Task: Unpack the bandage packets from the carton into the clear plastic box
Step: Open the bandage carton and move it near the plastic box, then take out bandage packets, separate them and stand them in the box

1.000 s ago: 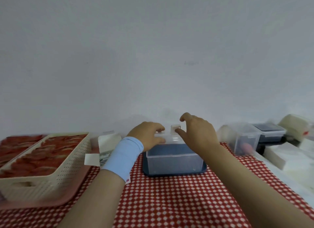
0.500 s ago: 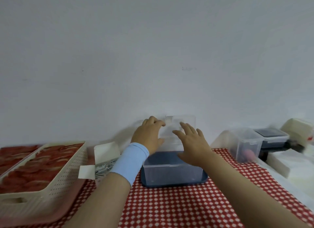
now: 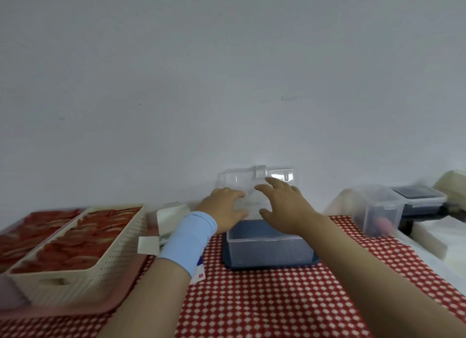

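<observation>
A red-and-white checked cloth [image 3: 252, 300] covers the desk. At its left edge one cream perforated basket [image 3: 113, 249] sits on a pink tray [image 3: 75, 310]. In the middle stands the clear plastic box [image 3: 267, 249], rectangular and smooth-walled. The white carton [image 3: 169, 214], flaps open, is just left of the box. The box's hinged lid [image 3: 277, 173] is upright at the far edge. The left hand [image 3: 223, 208] rests loosely bent fingers on the lid, and the right hand [image 3: 285, 206] touches it with fingers spread.

Clear plastic box [image 3: 267, 247], blue base, sits on tabletop just below right hand [image 3: 282, 204] & left hand [image 3: 224, 206]. Its lid [image 3: 277, 176] stands near-upright behind both. White carton [image 3: 164, 219], flaps open, beside left wrist; contents unclear.
</observation>
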Demonstrator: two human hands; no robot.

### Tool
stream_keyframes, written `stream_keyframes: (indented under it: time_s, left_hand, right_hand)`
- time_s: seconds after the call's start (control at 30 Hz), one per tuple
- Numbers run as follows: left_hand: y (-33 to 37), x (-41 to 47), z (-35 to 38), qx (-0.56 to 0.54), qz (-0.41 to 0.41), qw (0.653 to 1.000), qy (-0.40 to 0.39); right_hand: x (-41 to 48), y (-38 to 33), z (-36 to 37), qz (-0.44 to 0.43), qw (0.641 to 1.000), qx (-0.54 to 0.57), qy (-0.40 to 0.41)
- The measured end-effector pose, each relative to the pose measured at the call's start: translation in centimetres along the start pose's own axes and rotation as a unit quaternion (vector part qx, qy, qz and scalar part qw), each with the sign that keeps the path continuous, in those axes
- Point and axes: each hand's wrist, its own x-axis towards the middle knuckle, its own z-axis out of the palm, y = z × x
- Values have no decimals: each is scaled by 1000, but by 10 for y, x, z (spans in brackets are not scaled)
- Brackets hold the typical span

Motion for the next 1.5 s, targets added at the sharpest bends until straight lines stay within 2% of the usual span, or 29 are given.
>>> stream_keyframes:
  time_s: [0.1,0.23,0.33,0.43,0.5,0.67,0.8,0.9,1.03,1.17,1.27,1.4,1.5]
  left_hand:
    - [-30,-18,-23,-24,-22,996,79]
    - [-73,-51,-37,-42,-79,988,125]
    - [-95,-71,-36,-33,-106,990,89]
    - [-107,-87,-30,-30,-125,991,-28]
    - [-113,-93,-23,-12,-122,991,-62]
    - [-117,-92,-12,-1,-91,996,-7]
    - [-113,-78,-11,-54,-88,995,-3]
    - [-112,-74,-9,-38,-89,995,-11]
    - [-110,-73,-16,-78,-102,992,-3]
    - [-108,-72,-24,-101,-77,989,75]
    - [-109,-71,-21,-159,-85,981,70]
    - [-106,-66,-13,-181,-86,977,67]
    - [-106,-61,-7,-178,-96,975,91]
  right_hand:
    - [4,-42,-12,-55,997,58,25]
    - [10,-98,-11,-97,990,100,-31]
    - [19,-127,4,-122,987,83,-57]
    - [27,-143,19,-123,987,16,-100]
    - [32,-149,27,-119,986,-33,-117]
    - [43,-152,33,-104,985,-72,-120]
    - [47,-148,35,-99,983,-100,-117]
    - [45,-141,36,-102,985,-84,-110]
    - [43,-140,38,-119,986,-75,-91]
    - [38,-134,40,-87,995,8,-57]
    - [34,-125,41,-61,993,94,-26]
    - [31,-122,48,-56,977,205,26]
    - [32,-120,53,-43,970,239,-6]
